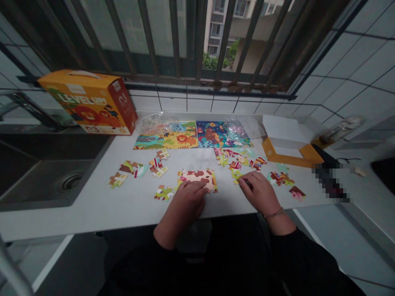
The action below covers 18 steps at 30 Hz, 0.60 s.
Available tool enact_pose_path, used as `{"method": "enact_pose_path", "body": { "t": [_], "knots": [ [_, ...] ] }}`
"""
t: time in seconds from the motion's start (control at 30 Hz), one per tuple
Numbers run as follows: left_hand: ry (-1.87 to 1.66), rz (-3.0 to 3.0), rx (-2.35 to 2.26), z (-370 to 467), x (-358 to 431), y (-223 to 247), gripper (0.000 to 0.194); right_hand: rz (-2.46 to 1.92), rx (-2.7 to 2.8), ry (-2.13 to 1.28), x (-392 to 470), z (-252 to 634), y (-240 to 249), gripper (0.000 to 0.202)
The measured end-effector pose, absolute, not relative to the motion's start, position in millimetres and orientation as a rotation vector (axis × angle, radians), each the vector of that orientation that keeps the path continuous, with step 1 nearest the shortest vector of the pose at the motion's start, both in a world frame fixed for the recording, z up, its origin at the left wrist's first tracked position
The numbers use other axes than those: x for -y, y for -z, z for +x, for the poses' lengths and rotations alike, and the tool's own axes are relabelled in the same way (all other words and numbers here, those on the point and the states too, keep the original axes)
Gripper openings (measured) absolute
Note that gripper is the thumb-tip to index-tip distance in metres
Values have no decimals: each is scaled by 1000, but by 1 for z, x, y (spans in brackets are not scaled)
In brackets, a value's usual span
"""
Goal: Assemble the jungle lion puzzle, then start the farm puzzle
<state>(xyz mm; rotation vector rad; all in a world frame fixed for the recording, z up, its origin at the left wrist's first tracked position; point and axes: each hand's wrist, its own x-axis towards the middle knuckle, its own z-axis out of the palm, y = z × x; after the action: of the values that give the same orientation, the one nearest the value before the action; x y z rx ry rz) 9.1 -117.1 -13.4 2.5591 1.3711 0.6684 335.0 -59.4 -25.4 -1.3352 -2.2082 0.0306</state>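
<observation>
Joined jigsaw pieces form a cow-patterned section (200, 177) on the white counter, pink with brown patches. My left hand (189, 199) rests over its lower edge, fingers laid out on it and partly covering it. To the right, my right hand (261, 192) has its fingertips closed at the edge of a yellow-green puzzle piece (236, 175); the thumb's grip is partly hidden. A green piece with a white animal (164, 193) lies just left of my left hand. Loose farm-scene pieces (279, 177) are to the right of my right hand, near a brown-and-pink piece (297, 193).
Two finished-looking picture sheets (166, 137) lie at the back under clear plastic. More pieces (132, 168) are spread left, others (230, 154) behind my right hand. An orange box (92, 102) stands by the sink (58, 172); an opened white-and-orange box (286, 142) sits right.
</observation>
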Motion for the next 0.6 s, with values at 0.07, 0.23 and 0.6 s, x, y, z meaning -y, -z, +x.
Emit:
{"method": "enact_pose_path", "body": {
  "t": [0.07,0.23,0.6],
  "knots": [
    [-693,2543,-1381,10,118,13,39,-1320,2197,-16,60,336,26,24],
    [-676,2559,-1461,0,126,9,38,-1318,2182,3,61,337,26,26],
    [-635,2343,-1875,-118,163,4,61,-1308,2159,25,61,337,26,21]
  ]
}}
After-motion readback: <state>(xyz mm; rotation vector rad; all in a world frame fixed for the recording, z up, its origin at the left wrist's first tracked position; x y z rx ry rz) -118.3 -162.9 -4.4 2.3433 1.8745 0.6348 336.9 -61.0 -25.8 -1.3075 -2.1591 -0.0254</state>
